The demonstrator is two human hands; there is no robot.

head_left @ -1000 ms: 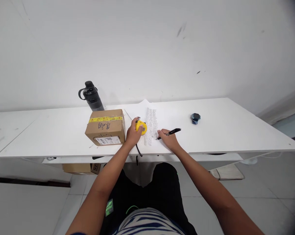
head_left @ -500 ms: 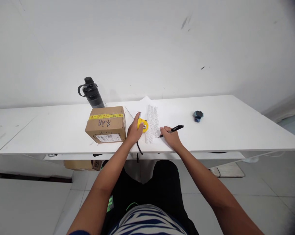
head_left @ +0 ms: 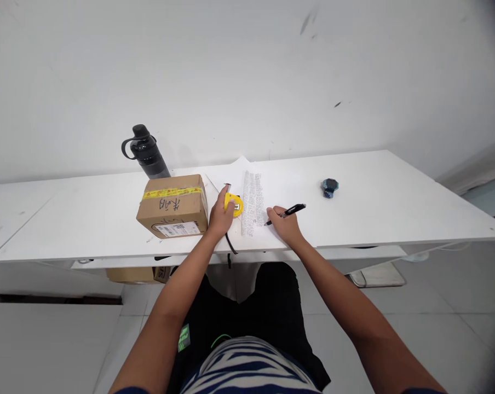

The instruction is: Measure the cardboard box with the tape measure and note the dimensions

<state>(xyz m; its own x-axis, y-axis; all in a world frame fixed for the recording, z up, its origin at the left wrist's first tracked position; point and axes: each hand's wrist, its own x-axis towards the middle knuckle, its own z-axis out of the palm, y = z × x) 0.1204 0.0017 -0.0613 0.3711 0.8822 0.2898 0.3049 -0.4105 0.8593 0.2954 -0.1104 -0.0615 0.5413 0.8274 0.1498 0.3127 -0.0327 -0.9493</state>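
My left hand (head_left: 222, 214) is closed on a yellow tape measure (head_left: 236, 204), its thumb on the case. A black strap (head_left: 230, 244) hangs from under that hand toward the table's front edge. In my right hand (head_left: 286, 225) is a black pen (head_left: 293, 210), its tip down at the lower right of the printed text. Between the hands lies a white sheet covered with small dense print (head_left: 252, 202). Just left of my left hand stands a cardboard box (head_left: 171, 210) with yellow tape, black handwriting and a white label.
A black bottle (head_left: 148, 153) stands behind the box, near the wall. Toward the right of the white table (head_left: 366, 208) lies a blue-black watch (head_left: 329, 187). Another cardboard box (head_left: 130, 274) is below the tabletop at the left.
The whole view has shifted slightly, so the things on the table appear a little higher and further left. Both hands keep their holds on the tape measure and pen.
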